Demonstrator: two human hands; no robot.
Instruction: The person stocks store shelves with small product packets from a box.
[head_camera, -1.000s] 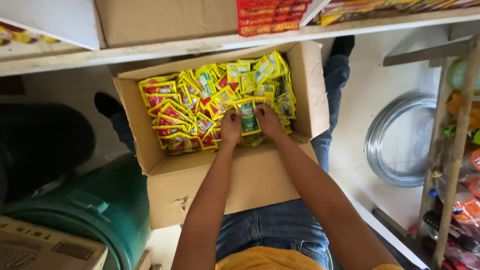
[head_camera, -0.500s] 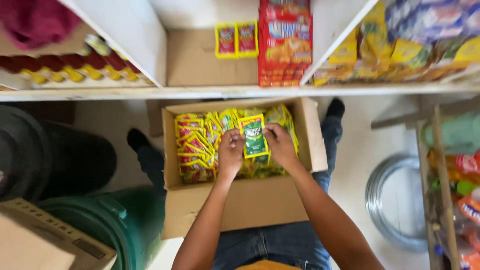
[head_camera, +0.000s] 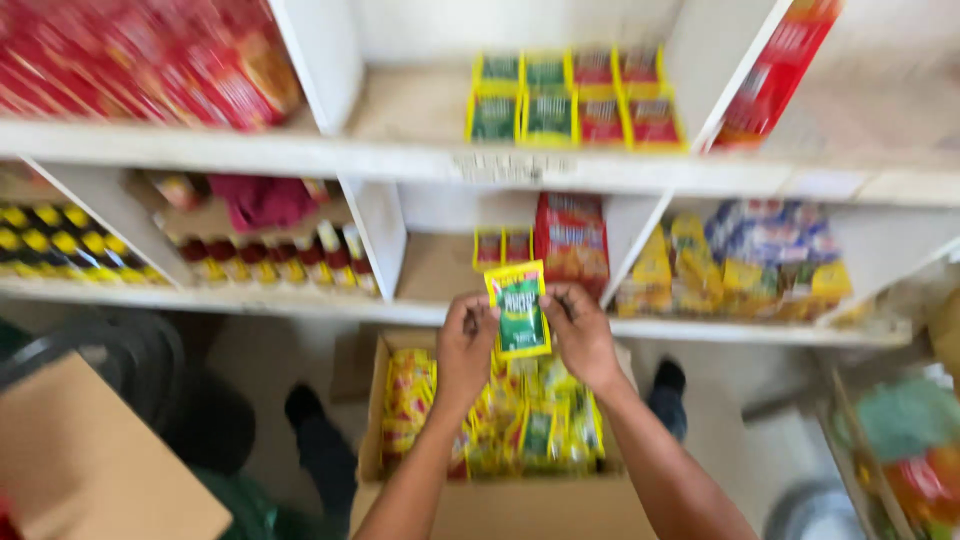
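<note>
My left hand (head_camera: 466, 345) and my right hand (head_camera: 580, 335) together hold a stack of small green-and-yellow sachets (head_camera: 519, 311), raised in front of the lower white shelf (head_camera: 440, 270). Below my hands an open cardboard box (head_camera: 372, 420) rests on my lap, filled with several red and green sachets (head_camera: 530, 430). Matching sachets stand in rows on the upper shelf (head_camera: 570, 105), green ones left, red ones right. Two small red sachets (head_camera: 503, 247) stand at the back of the lower compartment next to a large red packet (head_camera: 572, 240).
White shelves hold red packets (head_camera: 130, 60) at upper left, small bottles (head_camera: 270, 260) at mid left and yellow-blue packs (head_camera: 750, 255) at right. A brown cardboard box (head_camera: 90, 460) sits at lower left. A rack of colourful goods (head_camera: 900, 450) stands at lower right.
My hands have lifted the green sachets out of the box up to shelf height. My view has tilted upward, revealing more shelves.
</note>
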